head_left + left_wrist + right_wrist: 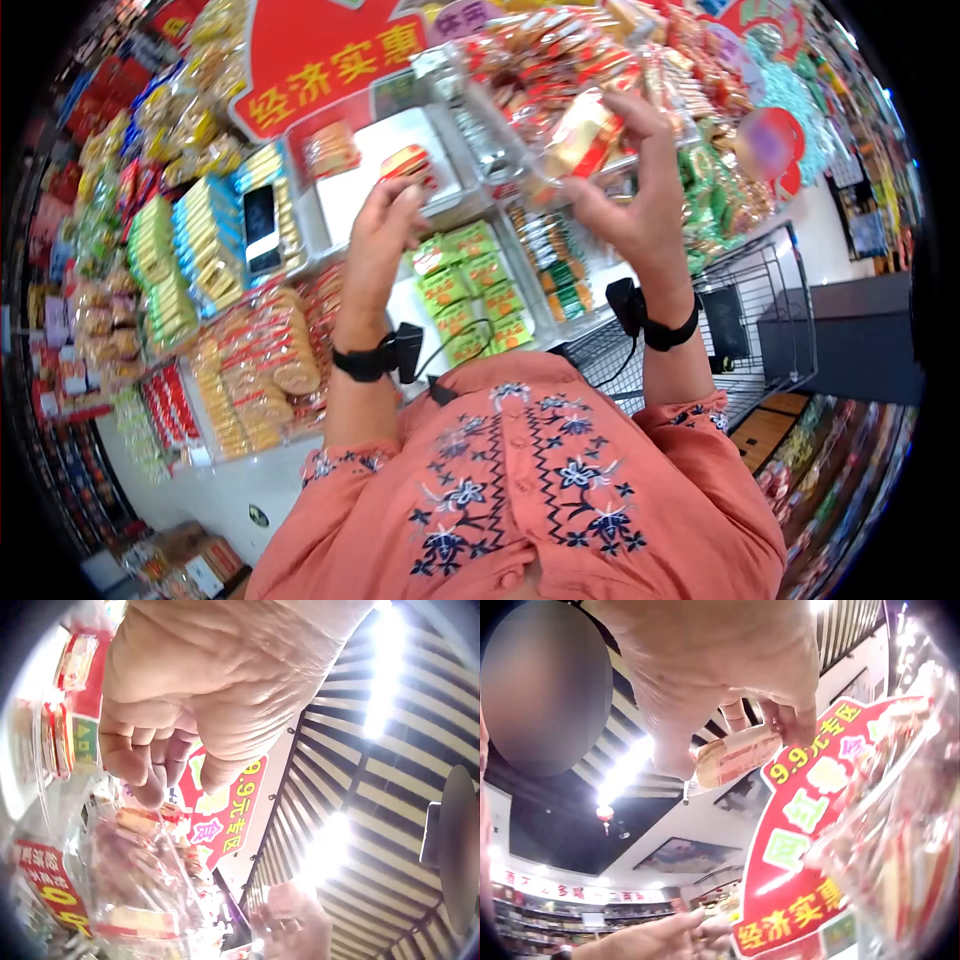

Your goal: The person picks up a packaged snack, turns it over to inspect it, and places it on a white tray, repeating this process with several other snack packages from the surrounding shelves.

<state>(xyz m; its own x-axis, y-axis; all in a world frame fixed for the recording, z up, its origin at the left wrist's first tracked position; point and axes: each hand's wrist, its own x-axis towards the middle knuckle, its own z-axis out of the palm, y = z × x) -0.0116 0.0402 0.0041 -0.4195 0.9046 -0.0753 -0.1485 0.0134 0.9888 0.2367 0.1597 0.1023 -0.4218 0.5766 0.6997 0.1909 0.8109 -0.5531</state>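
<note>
My right hand [650, 200] pinches a wrapped snack packet [583, 135] between thumb and fingers, above a clear bin of red-wrapped packets. The right wrist view shows the same packet [739, 756], its wrapper clear with pale red print. My left hand [378, 235] hovers by a white bin [365, 150], its fingers loosely bent and the thumb apart from them in the left wrist view. Just beyond its fingertips is a red and yellow packet [405, 165]. I see nothing clearly held in the left hand [202, 690].
Green packets [475, 290] fill a nearer bin. A phone [262, 228] lies on blue packets at the left. Round crackers [290, 345] are at the lower left. A wire cart [765, 320] stands at the right. A red sign [330, 65] rises behind the bins.
</note>
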